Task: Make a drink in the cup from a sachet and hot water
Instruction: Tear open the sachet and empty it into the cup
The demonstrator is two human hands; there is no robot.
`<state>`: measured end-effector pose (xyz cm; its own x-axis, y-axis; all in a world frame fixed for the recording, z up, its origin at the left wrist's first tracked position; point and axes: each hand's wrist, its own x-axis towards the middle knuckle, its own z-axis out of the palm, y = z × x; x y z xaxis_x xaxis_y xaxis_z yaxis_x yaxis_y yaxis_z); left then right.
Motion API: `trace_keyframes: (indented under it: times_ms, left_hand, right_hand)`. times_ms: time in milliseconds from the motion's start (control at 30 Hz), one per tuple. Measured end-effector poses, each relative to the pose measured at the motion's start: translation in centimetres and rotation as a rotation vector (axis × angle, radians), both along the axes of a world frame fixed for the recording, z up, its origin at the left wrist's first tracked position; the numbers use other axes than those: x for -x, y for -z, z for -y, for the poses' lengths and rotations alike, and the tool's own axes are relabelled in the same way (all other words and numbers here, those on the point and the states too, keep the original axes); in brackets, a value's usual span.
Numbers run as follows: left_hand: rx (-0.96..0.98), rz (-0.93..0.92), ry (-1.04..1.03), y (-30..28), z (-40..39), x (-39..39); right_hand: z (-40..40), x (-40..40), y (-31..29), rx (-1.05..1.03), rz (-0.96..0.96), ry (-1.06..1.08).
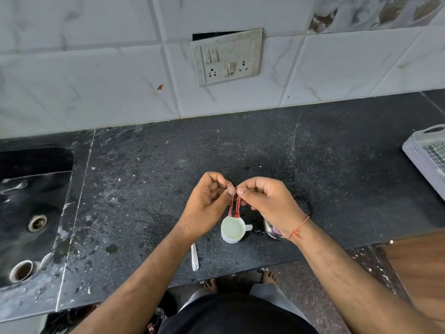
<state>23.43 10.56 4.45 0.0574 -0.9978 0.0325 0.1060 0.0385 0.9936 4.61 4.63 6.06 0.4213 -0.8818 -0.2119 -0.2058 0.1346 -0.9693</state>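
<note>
A small white cup (233, 229) stands on the dark stone counter (337, 165) near its front edge, with pale liquid inside and its handle to the right. Above the cup, my left hand (208, 206) and my right hand (267, 201) each pinch the top of a thin red sachet (234, 207), which hangs in two strips down toward the cup's rim. A metal spoon (194, 257) lies on the counter to the left of the cup. A steel vessel (272, 230) sits right of the cup, mostly hidden by my right wrist.
A dark sink (31, 213) fills the left side, with a spoon and a used cup (21, 271) in it. A white plastic basket (426, 155) stands at the right edge. A switchboard (227, 57) hangs on the tiled wall behind. A wooden surface (419, 268) lies at the lower right.
</note>
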Motion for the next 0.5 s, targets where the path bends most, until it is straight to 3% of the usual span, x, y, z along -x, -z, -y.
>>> trace_keyframes:
  times_ms: [500]
  left_hand:
    - [-0.093, -0.034, 0.158, -0.7, 0.7, 0.0]
  right_hand:
    - [1.4, 1.6, -2.1, 0.205, -0.199, -0.200]
